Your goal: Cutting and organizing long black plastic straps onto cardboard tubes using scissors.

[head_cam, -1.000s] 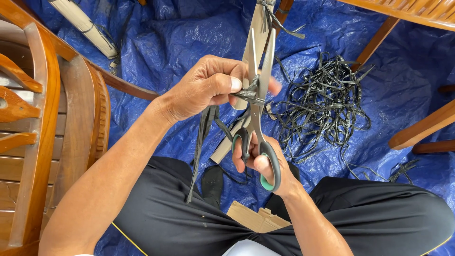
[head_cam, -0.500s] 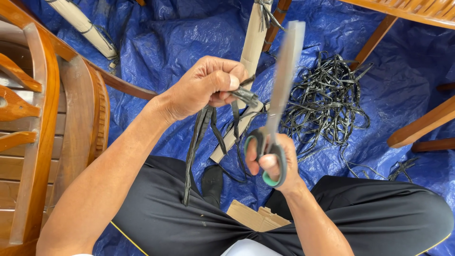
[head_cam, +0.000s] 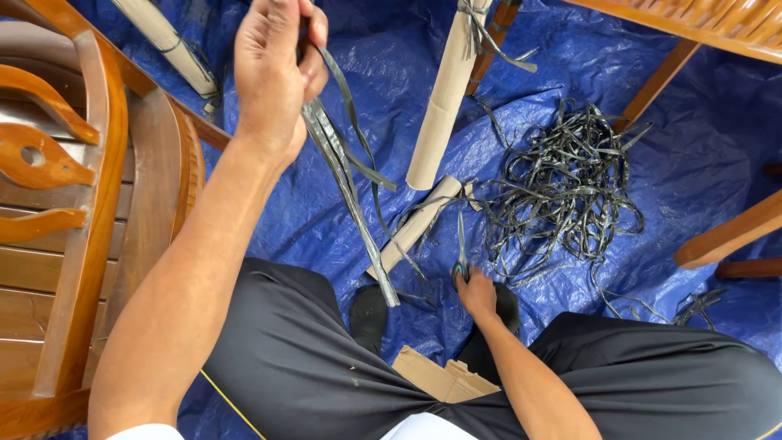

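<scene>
My left hand [head_cam: 273, 69] is raised and closed tight around a bundle of dark plastic strips [head_cam: 346, 175], which hang down from my fist and trail toward my lap. My right hand [head_cam: 476, 295] is low, near the blue tarp [head_cam: 700, 138], fingers wrapped around the handles of the scissors [head_cam: 461, 254], whose blades point up and away from my grip. Just beyond the scissor tips lies a tangled pile of cut strips [head_cam: 562, 191]. Between my 2 hands lie 2 cardboard tubes [head_cam: 444, 98], the nearer one just beside the hanging bundle. Left of my raised fist stands a wooden chair [head_cam: 73, 204].
</scene>
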